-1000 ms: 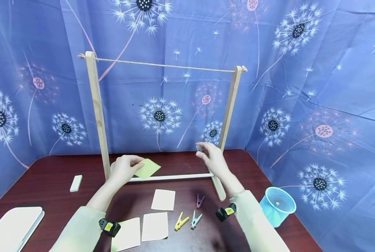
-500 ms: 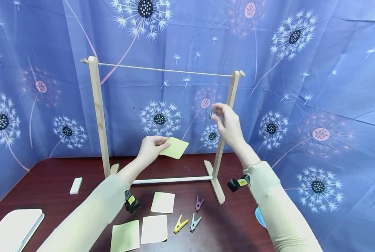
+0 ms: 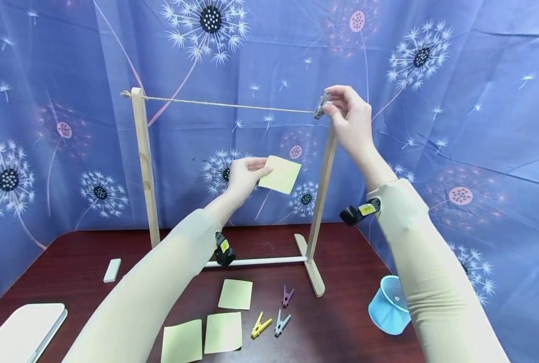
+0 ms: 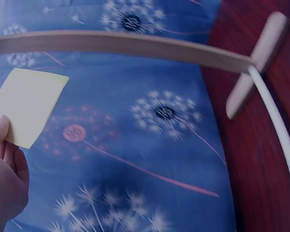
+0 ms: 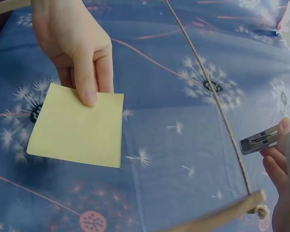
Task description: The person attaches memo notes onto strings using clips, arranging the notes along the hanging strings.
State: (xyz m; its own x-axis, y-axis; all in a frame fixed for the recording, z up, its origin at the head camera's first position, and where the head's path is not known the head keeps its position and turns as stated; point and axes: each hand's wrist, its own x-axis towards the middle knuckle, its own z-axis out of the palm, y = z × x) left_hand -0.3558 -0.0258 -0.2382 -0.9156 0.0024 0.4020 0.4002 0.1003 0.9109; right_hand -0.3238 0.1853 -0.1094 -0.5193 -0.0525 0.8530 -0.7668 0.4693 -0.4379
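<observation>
Left hand (image 3: pixel 244 177): pinching yellow note (image 3: pixel 280 174), below rope (image 3: pixel 224 104) | Right hand (image 3: pixel 354 121): pinching grey clothespin (image 3: pixel 321 107), just beside rope near right post (image 3: pixel 322 191) | Desk (image 3: pixel 346 312): three other notes (image 3: pixel 223 331), three other clothespins (image 3: pixel 260 326).

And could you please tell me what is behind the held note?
In the head view, the curtain and part of the left hand are behind the held note; what it covers cannot be seen.
</observation>
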